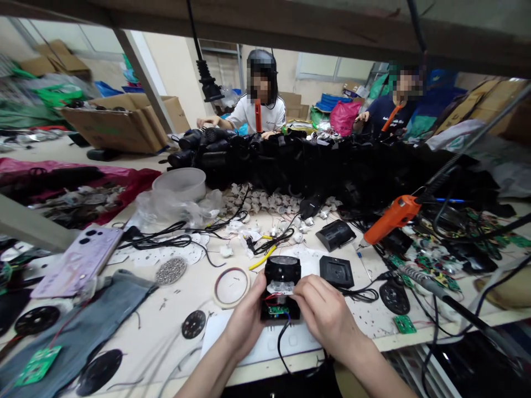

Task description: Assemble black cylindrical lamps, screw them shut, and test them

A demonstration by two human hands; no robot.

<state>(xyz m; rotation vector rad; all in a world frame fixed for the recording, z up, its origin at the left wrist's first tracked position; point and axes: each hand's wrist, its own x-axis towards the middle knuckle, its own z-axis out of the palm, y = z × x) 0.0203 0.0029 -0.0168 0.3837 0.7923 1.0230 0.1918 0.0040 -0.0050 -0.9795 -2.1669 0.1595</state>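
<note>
Near the table's front edge, my left hand point(244, 315) grips the left side of an opened black plastic housing point(282, 270). Inside it I see a small green circuit board point(277, 310), red wires and a whitish translucent piece point(281, 287). A black cable point(279, 345) runs out of the lower end. My right hand point(327, 309) is closed at the housing's right side, fingertips pinched by the whitish piece; what they hold is hidden. Beyond the hands lie a square black plastic part point(335, 271) and a curved black cover point(336, 234). A tape roll point(214, 287) lies left of the housing.
An orange electric screwdriver point(392, 219) hangs at right. A dish of screws point(171, 271), a purple phone point(77, 260) and black round plates point(194, 324) lie at left. White parts point(269, 199) and black housings point(290, 160) are heaped behind. Two people point(261, 110) sit opposite.
</note>
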